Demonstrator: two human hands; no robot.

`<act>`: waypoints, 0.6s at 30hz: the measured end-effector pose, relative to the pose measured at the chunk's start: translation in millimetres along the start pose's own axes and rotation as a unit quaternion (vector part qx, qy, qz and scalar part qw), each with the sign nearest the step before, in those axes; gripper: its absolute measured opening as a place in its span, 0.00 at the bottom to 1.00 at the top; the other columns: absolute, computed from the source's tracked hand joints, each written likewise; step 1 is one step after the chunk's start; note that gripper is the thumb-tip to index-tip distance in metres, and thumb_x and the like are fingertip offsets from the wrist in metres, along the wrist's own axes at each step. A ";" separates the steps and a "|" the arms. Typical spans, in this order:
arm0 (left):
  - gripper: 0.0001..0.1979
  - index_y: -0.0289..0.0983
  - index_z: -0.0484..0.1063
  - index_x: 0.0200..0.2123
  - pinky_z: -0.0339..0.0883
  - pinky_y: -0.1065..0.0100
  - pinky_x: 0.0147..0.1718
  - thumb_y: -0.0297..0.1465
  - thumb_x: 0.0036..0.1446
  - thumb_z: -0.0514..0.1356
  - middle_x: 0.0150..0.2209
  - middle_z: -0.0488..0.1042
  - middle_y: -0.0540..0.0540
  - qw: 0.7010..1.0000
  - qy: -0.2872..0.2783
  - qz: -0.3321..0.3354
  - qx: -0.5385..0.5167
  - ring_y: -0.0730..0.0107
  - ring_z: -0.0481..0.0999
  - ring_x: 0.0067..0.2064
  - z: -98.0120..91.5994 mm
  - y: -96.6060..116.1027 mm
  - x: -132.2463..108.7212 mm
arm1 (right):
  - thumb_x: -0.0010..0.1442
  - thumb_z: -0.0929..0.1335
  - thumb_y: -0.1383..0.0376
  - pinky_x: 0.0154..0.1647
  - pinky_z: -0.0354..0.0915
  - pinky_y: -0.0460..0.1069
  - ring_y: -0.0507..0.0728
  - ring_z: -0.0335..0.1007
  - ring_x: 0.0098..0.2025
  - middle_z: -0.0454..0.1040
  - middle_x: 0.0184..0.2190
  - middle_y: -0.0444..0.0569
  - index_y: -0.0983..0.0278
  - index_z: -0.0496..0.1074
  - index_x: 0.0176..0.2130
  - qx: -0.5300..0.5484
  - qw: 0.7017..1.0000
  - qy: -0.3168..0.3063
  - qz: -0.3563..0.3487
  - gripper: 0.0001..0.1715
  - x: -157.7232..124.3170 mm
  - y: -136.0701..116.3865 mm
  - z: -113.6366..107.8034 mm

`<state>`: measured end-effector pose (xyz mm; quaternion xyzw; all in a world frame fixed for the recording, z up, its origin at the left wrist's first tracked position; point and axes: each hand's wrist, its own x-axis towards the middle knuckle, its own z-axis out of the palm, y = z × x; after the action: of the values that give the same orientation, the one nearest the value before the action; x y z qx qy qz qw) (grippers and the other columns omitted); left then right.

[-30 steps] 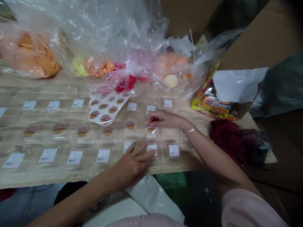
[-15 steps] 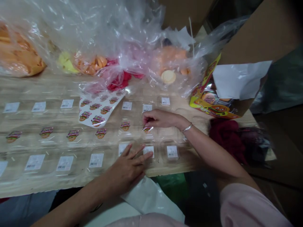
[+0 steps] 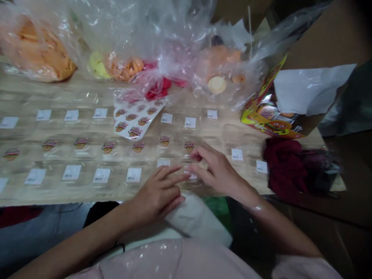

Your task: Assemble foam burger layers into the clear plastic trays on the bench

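My left hand (image 3: 159, 192) reaches over the front row of clear plastic containers, palm down, fingers stretched out and apart. Its fingertips are near a white barcode label (image 3: 163, 162). Just right of it is my right hand (image 3: 217, 170), thumb and forefinger parted with nothing visible between them. Beside that forefinger, a burger-face sticker (image 3: 189, 146) sits on a container in the middle row. The fingers partly cover another white label (image 3: 192, 175). Farther back lies a sheet of burger stickers (image 3: 138, 118), its upper edge under plastic wrap.
Clear bags at the back hold orange pieces (image 3: 46, 54) and red pieces (image 3: 158, 88). A printed display box (image 3: 271, 124) with packets stands at the right. Dark red cloth (image 3: 283, 166) lies by the table's right edge. More labelled containers extend left.
My right hand has drawn back from the burger sticker toward my left hand, its thumb and forefinger now parted. The view has shifted, moving the table contents rightward and up.
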<state>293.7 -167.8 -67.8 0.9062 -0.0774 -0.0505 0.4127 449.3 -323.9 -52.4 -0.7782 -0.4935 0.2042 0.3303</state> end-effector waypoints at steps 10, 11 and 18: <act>0.42 0.49 0.50 0.65 0.73 0.71 0.34 0.33 0.51 0.67 0.49 0.73 0.45 0.856 0.131 -0.238 -0.439 0.67 0.77 0.39 -16.4 26.0 -48.3 | 0.64 0.60 0.45 0.36 0.73 0.55 0.61 0.75 0.42 0.73 0.50 0.57 0.61 0.55 0.62 0.455 0.867 0.126 0.162 0.35 -84.0 -17.9 41.5; 0.43 0.51 0.45 0.66 0.72 0.73 0.30 0.32 0.52 0.66 0.48 0.74 0.46 0.855 0.167 -0.242 -0.427 0.71 0.77 0.35 -14.4 27.1 -52.9 | 0.63 0.61 0.45 0.38 0.73 0.56 0.62 0.74 0.45 0.72 0.51 0.58 0.61 0.53 0.64 0.452 0.865 0.149 0.158 0.37 -87.8 -20.7 45.5; 0.33 0.48 0.64 0.60 0.67 0.78 0.19 0.34 0.50 0.67 0.36 0.77 0.50 0.896 0.160 -0.229 -0.343 0.81 0.68 0.21 -15.2 32.2 -76.8 | 0.57 0.72 0.60 0.46 0.73 0.56 0.59 0.74 0.46 0.70 0.54 0.51 0.50 0.34 0.69 0.397 0.854 0.294 0.163 0.56 -103.1 -56.9 61.2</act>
<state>217.4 -163.4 -31.4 0.6965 0.2220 -0.0212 0.6821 329.6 -381.1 -55.2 -0.6738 -0.1160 0.1961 0.7029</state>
